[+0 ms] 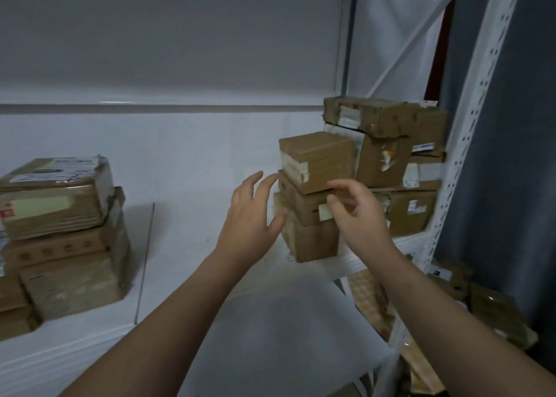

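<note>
A stack of three small brown cardboard boxes stands on the white shelf [264, 306] at mid-right: a top box [319, 160], a middle box [301, 202] and a bottom box [313, 240]. My left hand [251, 216] is spread with straight fingers just left of the stack, fingertips near the middle box. My right hand [358, 208] is in front of the stack with loosely curled fingers at the top box's lower front edge, holding nothing.
Larger taped cartons [388, 144] are piled behind the stack against the perforated white upright [469, 144]. Another pile of cartons [60, 234] sits at the shelf's left. More parcels [493, 309] lie on a lower level at right.
</note>
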### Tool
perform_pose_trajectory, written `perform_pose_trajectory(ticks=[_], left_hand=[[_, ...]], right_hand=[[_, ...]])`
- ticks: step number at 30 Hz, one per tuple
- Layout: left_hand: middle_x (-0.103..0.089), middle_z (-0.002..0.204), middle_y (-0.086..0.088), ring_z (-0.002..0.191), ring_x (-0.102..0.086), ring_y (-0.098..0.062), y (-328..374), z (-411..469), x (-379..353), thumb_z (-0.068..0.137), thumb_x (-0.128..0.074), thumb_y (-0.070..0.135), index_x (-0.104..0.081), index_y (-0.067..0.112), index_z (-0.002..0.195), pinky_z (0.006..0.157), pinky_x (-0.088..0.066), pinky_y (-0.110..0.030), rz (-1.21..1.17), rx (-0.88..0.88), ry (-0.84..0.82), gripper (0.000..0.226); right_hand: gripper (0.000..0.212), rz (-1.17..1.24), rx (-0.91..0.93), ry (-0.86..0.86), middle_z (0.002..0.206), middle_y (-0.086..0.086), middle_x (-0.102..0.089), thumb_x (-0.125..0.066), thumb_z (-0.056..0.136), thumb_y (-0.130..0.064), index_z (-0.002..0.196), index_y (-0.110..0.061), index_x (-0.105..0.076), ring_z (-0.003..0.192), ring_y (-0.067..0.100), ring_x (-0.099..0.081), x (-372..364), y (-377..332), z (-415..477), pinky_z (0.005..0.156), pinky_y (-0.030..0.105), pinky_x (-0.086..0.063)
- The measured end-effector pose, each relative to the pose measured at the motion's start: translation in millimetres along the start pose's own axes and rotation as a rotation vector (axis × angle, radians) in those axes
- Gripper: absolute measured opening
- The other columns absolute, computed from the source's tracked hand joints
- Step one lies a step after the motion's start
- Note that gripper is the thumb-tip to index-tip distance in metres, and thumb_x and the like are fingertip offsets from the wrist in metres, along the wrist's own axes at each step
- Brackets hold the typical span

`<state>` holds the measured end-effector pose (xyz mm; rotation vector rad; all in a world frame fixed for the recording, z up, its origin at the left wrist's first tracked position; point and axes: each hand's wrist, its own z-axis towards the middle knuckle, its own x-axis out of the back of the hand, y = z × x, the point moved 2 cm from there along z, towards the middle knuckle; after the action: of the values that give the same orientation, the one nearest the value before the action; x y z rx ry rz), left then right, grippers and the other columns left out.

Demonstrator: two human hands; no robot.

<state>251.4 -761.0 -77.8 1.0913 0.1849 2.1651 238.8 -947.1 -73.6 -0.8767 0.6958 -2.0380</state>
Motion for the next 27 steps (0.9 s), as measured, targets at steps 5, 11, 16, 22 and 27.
perform_pose_trajectory(ticks=[5, 11, 16, 22, 27], left_hand=[[-0.014, 0.157, -0.005, 0.142, -0.018, -0.024, 27, 43, -34, 0.091, -0.06, 0.038, -0.022, 0.025, 0.15, 0.112, -0.026, -0.037, 0.001, 0.022, 0.001, 0.072], [0.01, 0.16, -0.004, 0.146, -0.008, -0.032, 35, 95, -60, 0.078, -0.07, 0.051, 0.002, 0.035, 0.152, 0.113, -0.028, -0.046, 0.165, 0.041, -0.01, 0.104], [-0.021, 0.155, -0.003, 0.134, -0.037, -0.03, 32, 120, -70, 0.08, -0.072, 0.042, -0.023, 0.028, 0.149, 0.102, -0.041, -0.042, 0.154, 0.063, -0.078, 0.086], [-0.037, 0.141, -0.005, 0.124, -0.045, -0.025, 32, 110, -66, 0.084, -0.071, 0.03, -0.037, 0.017, 0.141, 0.103, -0.041, -0.037, 0.043, 0.058, 0.06, 0.067], [-0.037, 0.139, -0.008, 0.126, -0.041, -0.021, 25, 87, -48, 0.083, -0.073, 0.024, -0.039, 0.012, 0.138, 0.107, -0.038, -0.037, -0.078, 0.051, 0.237, 0.065]], right_hand=[[0.02, -0.01, 0.007, -0.024, 0.112, -0.002, -0.059, -0.057, 0.094, -0.017, 0.111, -0.028, -0.059, 0.087, 0.003, -0.057, 29, 26, 17, 0.079, 0.022, -0.049], [0.027, -0.004, 0.006, -0.04, 0.115, -0.006, -0.055, -0.057, 0.093, -0.015, 0.12, -0.019, -0.059, 0.102, 0.01, -0.056, 37, 41, 42, 0.094, 0.035, -0.049], [0.037, 0.016, 0.0, -0.042, 0.124, -0.004, -0.051, -0.058, 0.093, -0.016, 0.129, -0.019, -0.052, 0.112, 0.01, -0.05, 34, 48, 58, 0.097, 0.03, -0.046], [0.052, 0.104, -0.044, -0.091, 0.132, -0.004, -0.045, -0.057, 0.093, -0.017, 0.142, -0.017, -0.04, 0.122, 0.008, -0.044, 26, 54, 66, 0.108, 0.035, -0.04], [0.052, 0.362, -0.188, -0.12, 0.14, -0.001, -0.045, -0.048, 0.099, -0.034, 0.147, -0.021, -0.032, 0.122, 0.012, -0.049, 23, 43, 67, 0.105, 0.033, -0.042]])
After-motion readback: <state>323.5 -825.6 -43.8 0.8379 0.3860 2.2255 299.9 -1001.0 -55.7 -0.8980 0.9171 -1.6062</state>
